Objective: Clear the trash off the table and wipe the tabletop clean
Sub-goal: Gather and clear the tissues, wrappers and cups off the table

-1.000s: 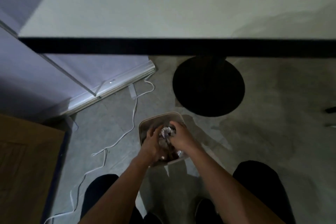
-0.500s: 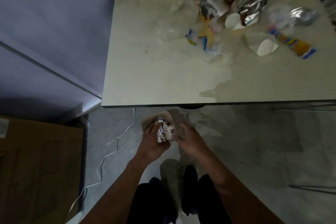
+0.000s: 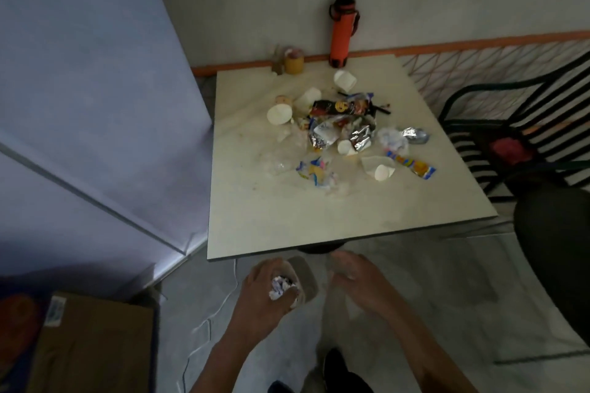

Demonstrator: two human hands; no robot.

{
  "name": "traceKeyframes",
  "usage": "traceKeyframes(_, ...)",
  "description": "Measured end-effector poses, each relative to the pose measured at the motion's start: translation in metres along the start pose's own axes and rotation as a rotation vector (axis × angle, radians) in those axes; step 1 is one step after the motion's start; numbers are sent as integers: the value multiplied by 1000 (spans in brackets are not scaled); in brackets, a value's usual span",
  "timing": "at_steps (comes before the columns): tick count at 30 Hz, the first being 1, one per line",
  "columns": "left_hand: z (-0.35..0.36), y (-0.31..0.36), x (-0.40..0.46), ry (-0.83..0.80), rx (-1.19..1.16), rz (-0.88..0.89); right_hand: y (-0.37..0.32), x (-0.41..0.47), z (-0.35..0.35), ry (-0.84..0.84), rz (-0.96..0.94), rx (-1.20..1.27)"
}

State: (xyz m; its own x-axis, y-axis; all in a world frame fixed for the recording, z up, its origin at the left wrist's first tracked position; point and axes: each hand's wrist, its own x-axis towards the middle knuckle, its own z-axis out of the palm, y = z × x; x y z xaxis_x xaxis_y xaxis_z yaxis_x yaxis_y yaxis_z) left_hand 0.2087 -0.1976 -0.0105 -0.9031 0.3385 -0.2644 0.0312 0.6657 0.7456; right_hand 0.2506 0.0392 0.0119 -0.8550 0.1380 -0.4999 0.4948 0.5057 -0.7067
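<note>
My left hand (image 3: 265,292) curls round a crumpled wad of paper (image 3: 281,287), held over the small bin (image 3: 305,277) on the floor so it can drop straight in. My right hand (image 3: 354,279) hangs beside it, fingers loose and holding nothing, free to reach again. Most of the trash (image 3: 344,134) lies heaped mid-bench (image 3: 255,226), cups and wrappers unwiped around.

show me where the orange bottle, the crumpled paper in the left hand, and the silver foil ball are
orange bottle (image 3: 342,29), head view, middle of its body.
crumpled paper (image 3: 280,286), head view, white wad gripped by the left hand (image 3: 265,289).
silver foil ball (image 3: 415,135), head view, its shiny top.
</note>
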Motion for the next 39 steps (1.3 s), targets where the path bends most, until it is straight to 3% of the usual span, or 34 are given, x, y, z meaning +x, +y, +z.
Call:
traceKeyframes(5, -19, 42, 5, 20, 7, 103, -22, -14, -30, 150, -55, 4)
traceKeyframes(15, -15, 112, 61, 58, 5, 152, -17, 12, -103, 298, -104, 63)
traceKeyframes(28, 36, 214, 172, 150, 13, 80, 0, 116, -247, 217, -197, 39)
traceKeyframes(39, 56, 245, 246, 115, 65, -10, 8, 174, -297, 177, -185, 27)
